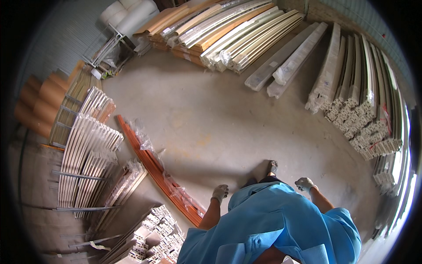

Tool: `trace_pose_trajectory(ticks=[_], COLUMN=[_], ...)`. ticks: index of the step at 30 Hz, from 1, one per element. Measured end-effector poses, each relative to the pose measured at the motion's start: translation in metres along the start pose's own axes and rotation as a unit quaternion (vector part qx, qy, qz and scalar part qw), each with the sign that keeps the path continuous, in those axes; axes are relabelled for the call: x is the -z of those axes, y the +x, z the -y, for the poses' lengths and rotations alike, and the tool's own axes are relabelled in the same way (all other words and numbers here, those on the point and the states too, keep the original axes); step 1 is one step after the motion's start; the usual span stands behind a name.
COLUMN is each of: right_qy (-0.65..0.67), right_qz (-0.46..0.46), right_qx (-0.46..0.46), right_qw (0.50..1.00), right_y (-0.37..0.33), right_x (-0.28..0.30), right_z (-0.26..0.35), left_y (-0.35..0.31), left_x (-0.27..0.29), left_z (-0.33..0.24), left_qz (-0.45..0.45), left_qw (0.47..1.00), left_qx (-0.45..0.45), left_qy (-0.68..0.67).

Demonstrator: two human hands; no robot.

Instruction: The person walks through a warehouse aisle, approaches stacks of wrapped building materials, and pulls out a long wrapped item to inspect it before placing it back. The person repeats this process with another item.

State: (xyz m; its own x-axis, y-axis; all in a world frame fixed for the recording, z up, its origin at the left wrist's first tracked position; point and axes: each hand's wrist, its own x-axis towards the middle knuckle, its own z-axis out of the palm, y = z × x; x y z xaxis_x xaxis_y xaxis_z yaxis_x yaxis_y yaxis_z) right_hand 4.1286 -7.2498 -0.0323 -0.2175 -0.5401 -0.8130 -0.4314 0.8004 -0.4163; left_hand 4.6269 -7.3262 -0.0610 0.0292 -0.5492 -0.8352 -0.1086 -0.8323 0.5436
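My left hand (220,192), in a grey-white work glove, hangs at my side with its fingers curled in and nothing seen in it. Nearest to it is a long bundle of orange-brown strips (151,165) on the floor, partly wrapped in torn clear plastic; hand and bundle look apart. On the other side my right hand (304,184), gloved alike, is held out from my body over bare floor. Its fingers are curled too, and no object shows in them. One foot (273,167) is visible ahead of my blue top (268,211).
Long wrapped profiles (246,39) are piled along the far side. Two plastic-wrapped packs (285,61) lie beside them. Stacked white profiles (365,119) line the right. A metal rack with pale lengths (88,163) stands left, above cut-ended profiles (160,233). White rolls (129,17) stand far left.
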Motion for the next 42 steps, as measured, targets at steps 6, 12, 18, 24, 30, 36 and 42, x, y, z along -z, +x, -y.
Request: trace_pose_trajectory(ticks=[6, 12, 18, 24, 30, 36, 42], right_qy=[0.011, -0.052, -0.129, -0.365, -0.366, -0.373, -0.314], right_qz=[0.035, 0.041, 0.043, 0.05, 0.032, 0.066, 0.106], right_qx=[0.048, 0.08, 0.107, 0.122, 0.129, 0.226, 0.136], right_qw=[0.998, 0.995, 0.985, 0.922, 0.921, 0.897, 0.933], right_y=[0.003, 0.003, 0.01, 0.019, 0.01, -0.001, -0.016], right_x=[0.008, 0.013, 0.008, 0.02, 0.024, 0.034, 0.061], right_z=[0.016, 0.067, 0.094, 0.11, 0.133, 0.145, 0.102], left_y=[-0.02, -0.036, -0.035, 0.003, 0.017, 0.012, -0.002], left_x=[0.016, 0.022, 0.026, 0.036, 0.036, 0.026, 0.007], left_z=[0.038, 0.059, 0.075, 0.076, 0.045, 0.015, 0.048], left_qz=[-0.03, 0.008, -0.048, -0.004, 0.006, 0.024, -0.051], left_qw=[0.999, 1.0, 0.993, 0.996, 0.993, 0.984, 0.993], left_qx=[0.012, 0.022, 0.024, -0.024, -0.057, -0.039, 0.006], left_qy=[-0.038, -0.002, -0.104, -0.088, -0.103, -0.174, -0.105])
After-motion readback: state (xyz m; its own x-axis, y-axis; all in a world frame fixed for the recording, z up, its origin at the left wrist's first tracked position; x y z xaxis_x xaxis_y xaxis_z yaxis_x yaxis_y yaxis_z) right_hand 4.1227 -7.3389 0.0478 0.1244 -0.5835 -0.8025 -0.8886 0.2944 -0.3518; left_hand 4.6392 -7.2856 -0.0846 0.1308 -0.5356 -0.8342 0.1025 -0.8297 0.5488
